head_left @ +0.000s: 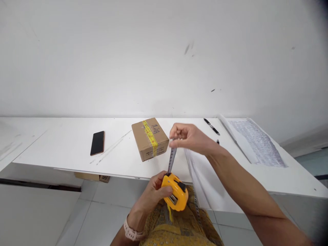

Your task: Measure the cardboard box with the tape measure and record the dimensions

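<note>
My left hand (155, 189) is closed around a yellow tape measure (181, 196), held in front of the table's near edge. Out of its case runs a short length of metal blade (172, 160), slanting up to my right hand (189, 138). The fingers of that hand pinch the blade's end. Just left of the blade, apart from both hands, a brown cardboard box (143, 143) sits on the table. Yellow printed tape crosses its top, and dark handwriting marks one corner.
On the white table (64, 136), a dark phone (97, 142) lies left of the box. A black pen (211, 126) and a written-on paper (258, 141) lie to the right. White sheets (205, 184) overhang the front edge under my right arm. A wall (153, 58) rises behind.
</note>
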`<state>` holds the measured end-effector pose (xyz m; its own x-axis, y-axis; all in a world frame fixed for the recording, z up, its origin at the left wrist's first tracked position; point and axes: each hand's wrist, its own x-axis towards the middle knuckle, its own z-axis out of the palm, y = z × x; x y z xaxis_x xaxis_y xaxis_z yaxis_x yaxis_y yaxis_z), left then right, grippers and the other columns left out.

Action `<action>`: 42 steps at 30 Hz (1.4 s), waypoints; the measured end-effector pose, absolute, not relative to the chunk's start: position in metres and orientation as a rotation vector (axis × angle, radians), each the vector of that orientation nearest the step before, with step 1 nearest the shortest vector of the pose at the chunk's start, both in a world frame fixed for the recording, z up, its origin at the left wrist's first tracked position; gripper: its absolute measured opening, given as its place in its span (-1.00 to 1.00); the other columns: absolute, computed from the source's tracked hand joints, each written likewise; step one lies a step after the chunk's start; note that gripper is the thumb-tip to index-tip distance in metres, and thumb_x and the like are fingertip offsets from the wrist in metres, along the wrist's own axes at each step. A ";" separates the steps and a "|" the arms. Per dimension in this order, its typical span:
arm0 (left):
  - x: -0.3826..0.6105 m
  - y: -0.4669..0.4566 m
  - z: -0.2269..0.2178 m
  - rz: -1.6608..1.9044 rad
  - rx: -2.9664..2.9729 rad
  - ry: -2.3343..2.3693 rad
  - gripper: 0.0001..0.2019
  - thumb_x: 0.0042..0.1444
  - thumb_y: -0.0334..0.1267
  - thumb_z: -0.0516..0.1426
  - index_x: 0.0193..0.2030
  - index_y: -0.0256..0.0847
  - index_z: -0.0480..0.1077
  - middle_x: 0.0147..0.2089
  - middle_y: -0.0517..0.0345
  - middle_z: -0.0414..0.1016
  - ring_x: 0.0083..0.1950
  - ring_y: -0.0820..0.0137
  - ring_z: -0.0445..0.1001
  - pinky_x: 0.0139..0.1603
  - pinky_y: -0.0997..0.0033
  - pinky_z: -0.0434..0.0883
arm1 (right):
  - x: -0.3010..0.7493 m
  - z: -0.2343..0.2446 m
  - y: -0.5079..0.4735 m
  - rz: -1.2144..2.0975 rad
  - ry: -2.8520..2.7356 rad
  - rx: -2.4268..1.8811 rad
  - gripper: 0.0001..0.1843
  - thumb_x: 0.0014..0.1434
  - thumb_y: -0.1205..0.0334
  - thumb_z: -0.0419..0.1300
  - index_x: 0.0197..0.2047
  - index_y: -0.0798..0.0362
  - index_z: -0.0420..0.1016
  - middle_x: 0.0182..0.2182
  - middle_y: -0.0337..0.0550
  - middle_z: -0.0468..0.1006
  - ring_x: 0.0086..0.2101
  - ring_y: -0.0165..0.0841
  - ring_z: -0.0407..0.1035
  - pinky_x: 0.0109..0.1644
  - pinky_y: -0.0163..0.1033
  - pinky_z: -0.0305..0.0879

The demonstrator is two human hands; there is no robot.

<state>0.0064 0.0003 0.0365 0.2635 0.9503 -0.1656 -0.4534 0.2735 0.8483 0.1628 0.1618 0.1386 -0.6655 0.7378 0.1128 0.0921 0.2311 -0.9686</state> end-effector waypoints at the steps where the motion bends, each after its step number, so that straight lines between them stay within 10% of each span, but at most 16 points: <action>1: 0.011 -0.002 0.034 1.066 0.746 0.791 -0.57 -0.07 0.00 0.41 -0.18 -0.29 0.55 -0.32 0.04 0.55 -0.33 0.36 0.48 -0.29 0.48 0.39 | 0.162 0.141 0.173 1.405 -1.896 -0.786 -0.56 -0.09 -0.11 0.45 -0.39 0.03 0.40 -0.54 -0.31 0.31 -0.48 -0.46 0.16 -0.41 -0.28 0.13; 5: 0.034 -0.006 0.033 1.099 0.501 0.792 -0.57 0.05 0.14 0.28 -0.28 -0.26 0.49 -0.44 0.12 0.45 -0.47 0.40 0.44 -0.44 0.47 0.38 | 0.142 0.143 0.228 1.268 -1.849 -0.824 -0.61 0.02 -0.08 0.39 -0.39 0.08 0.45 -0.46 -0.20 0.41 -0.41 -0.43 0.23 -0.33 -0.26 0.17; 11: 0.046 0.027 0.063 1.248 0.298 0.730 -0.53 0.20 0.10 0.13 0.12 -0.15 0.31 -0.19 -0.03 0.60 -0.49 0.26 0.59 -0.50 0.36 0.47 | 0.074 0.106 0.291 1.266 -2.027 -0.856 -0.62 0.18 -0.05 0.28 -0.43 0.08 0.35 -0.49 -0.25 0.35 -0.44 -0.46 0.15 -0.36 -0.29 0.05; 20: 0.054 0.054 0.069 1.359 0.053 0.770 -0.70 0.28 -0.07 0.07 -0.22 -0.30 0.41 -0.32 -0.04 0.58 -0.38 0.24 0.58 -0.23 0.15 0.56 | 0.038 0.063 0.305 1.345 -1.996 -0.909 -0.60 0.10 -0.05 0.29 -0.50 0.06 0.30 -0.58 -0.31 0.29 -0.52 -0.48 0.12 -0.40 -0.28 0.04; 34: 0.057 0.044 0.065 1.386 0.107 0.919 -0.58 -0.06 -0.22 0.19 0.00 -0.25 0.37 -0.18 -0.02 0.63 -0.32 0.23 0.56 -0.27 0.23 0.49 | 0.042 0.048 0.301 1.526 -1.792 -0.848 -0.57 0.02 -0.08 0.34 -0.53 0.04 0.27 -0.59 -0.31 0.28 -0.55 -0.49 0.11 -0.46 -0.31 0.06; 42: 0.059 0.053 0.065 1.453 0.123 1.041 -0.54 -0.15 -0.22 0.24 -0.03 -0.25 0.43 -0.42 0.19 0.52 -0.43 0.39 0.44 -0.41 0.45 0.36 | 0.042 0.047 0.301 1.503 -1.786 -0.847 -0.56 0.04 -0.09 0.31 -0.53 0.03 0.24 -0.58 -0.32 0.23 -0.55 -0.48 0.08 -0.47 -0.29 0.03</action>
